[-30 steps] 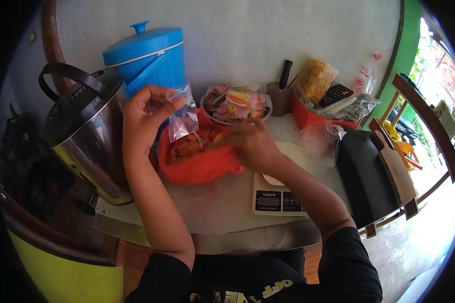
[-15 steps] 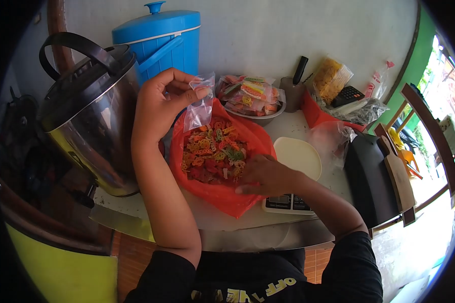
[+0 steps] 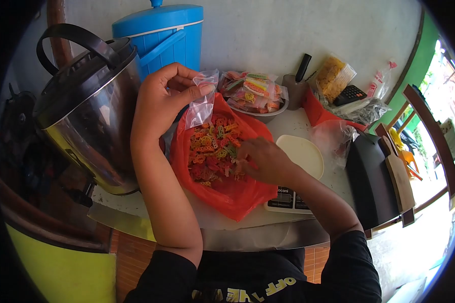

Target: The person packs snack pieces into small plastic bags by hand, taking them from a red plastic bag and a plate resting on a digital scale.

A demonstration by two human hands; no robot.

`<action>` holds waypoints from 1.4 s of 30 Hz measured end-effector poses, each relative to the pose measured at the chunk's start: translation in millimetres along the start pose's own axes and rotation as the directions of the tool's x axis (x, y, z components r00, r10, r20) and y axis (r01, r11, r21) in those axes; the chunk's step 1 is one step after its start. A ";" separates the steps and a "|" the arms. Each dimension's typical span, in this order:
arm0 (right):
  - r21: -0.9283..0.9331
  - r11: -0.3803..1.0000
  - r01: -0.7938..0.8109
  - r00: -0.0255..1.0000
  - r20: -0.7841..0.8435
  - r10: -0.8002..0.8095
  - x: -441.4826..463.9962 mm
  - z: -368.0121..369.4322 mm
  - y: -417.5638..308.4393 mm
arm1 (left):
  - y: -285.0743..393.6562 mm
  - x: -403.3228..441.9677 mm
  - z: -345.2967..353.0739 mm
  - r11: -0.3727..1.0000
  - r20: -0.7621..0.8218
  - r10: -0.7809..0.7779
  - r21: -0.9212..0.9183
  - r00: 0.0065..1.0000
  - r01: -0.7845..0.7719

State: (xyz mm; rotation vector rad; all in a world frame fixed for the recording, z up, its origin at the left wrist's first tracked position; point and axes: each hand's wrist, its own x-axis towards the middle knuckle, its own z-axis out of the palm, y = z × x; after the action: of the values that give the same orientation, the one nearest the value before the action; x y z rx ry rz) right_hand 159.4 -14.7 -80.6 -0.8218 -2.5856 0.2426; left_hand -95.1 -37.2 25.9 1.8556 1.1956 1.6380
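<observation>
My left hand [image 3: 163, 103] is raised over the far left rim of a red plastic bag [image 3: 232, 199]. Pinched between its thumb and fingers is a small clear plastic bag [image 3: 200, 112], hanging down. The red bag lies wide open, holding a heap of small colourful wheel-shaped dry pieces [image 3: 213, 151] in orange, yellow, green and red. Reaching in from the right, my right hand [image 3: 263, 160] has curled fingers at the edge of the heap; what they grip is hidden. Beside this hand stands a white kitchen scale [image 3: 303, 154], its display partly covered by my forearm.
Behind the red bag, a bowl [image 3: 268, 115] holds several filled packets [image 3: 255, 91]. A steel pot [image 3: 96, 121] and a blue cooler [image 3: 172, 45] stand at left. At right are a red basket [image 3: 316, 111], a calculator [image 3: 350, 95] and a black case-like object [image 3: 371, 177].
My right hand has moved up and inward over the heap, its fingers more curled. The pieces have shifted. My left hand still holds the clear bag, nearly in place.
</observation>
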 end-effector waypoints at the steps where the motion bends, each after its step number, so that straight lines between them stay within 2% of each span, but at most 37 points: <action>1: -0.107 0.994 0.005 0.996 -0.089 -0.014 4.8 5.2 2.7 | -0.8 0.3 1.0 1.000 -0.002 0.002 0.000 1.000 -0.002; 2: -0.212 0.977 0.000 0.984 -0.175 -0.038 9.3 9.9 5.4 | -1.1 0.5 1.7 1.000 -0.003 0.004 0.000 1.000 -0.004; 5: -0.184 0.983 -0.016 0.988 -0.156 -0.014 22.2 19.0 14.9 | -0.4 0.5 1.3 0.999 -0.012 0.016 0.029 1.000 -0.015; 8: -0.197 0.975 0.103 0.981 -0.139 -0.132 24.2 24.2 19.4 | 0.5 0.4 0.3 1.000 -0.010 0.015 0.025 1.000 -0.015; 11: -0.517 0.855 -0.036 0.998 -0.065 0.003 26.1 18.7 21.2 | -2.2 0.6 0.1 1.000 -0.010 0.015 0.009 1.000 -0.015; 13: -0.517 0.849 -0.111 0.991 -0.125 0.053 27.8 21.3 38.5 | -2.0 0.9 1.2 1.000 -0.009 0.014 0.012 1.000 -0.014; 14: -0.515 0.844 -0.148 0.985 -0.156 0.077 28.0 22.0 44.9 | 0.4 0.5 1.3 1.000 -0.009 0.012 0.020 1.000 -0.011; 17: -0.404 0.911 -0.082 0.982 -0.188 0.005 26.7 12.8 42.4 | 0.0 1.7 0.9 1.000 -0.010 0.022 0.014 1.000 -0.022; 20: -0.251 0.964 0.083 0.973 -0.190 -0.133 27.8 17.0 30.9 | -1.9 2.3 1.1 0.999 -0.012 0.034 0.043 0.999 -0.034; 26: -0.375 0.925 0.064 0.975 -0.174 -0.139 30.4 35.5 52.9 | -2.6 2.6 1.1 0.998 -0.012 0.036 0.061 0.999 -0.035; 29: -0.404 0.914 0.039 0.963 -0.227 -0.141 33.7 46.4 66.0 | -1.8 1.9 2.8 0.998 -0.006 0.027 0.054 1.000 -0.026; 35: -0.299 0.952 0.070 0.987 -0.116 -0.109 25.2 24.4 48.4 | -2.9 2.0 3.0 0.999 -0.007 0.008 0.043 1.000 -0.007; 38: -0.117 0.981 0.152 0.981 -0.107 -0.165 20.3 30.9 59.3 | -2.4 2.3 3.3 0.999 -0.007 0.004 0.042 1.000 -0.004; 42: -0.060 0.988 0.140 0.978 -0.149 -0.148 14.9 18.7 50.8 | -3.9 2.7 3.3 0.995 -0.015 0.035 0.095 0.999 -0.034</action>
State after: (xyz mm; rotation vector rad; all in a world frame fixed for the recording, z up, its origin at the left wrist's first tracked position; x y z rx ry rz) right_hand 166.2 34.5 -106.8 -0.6389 -2.4999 0.0699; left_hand -93.4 -32.1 23.8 1.9331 1.2752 1.6448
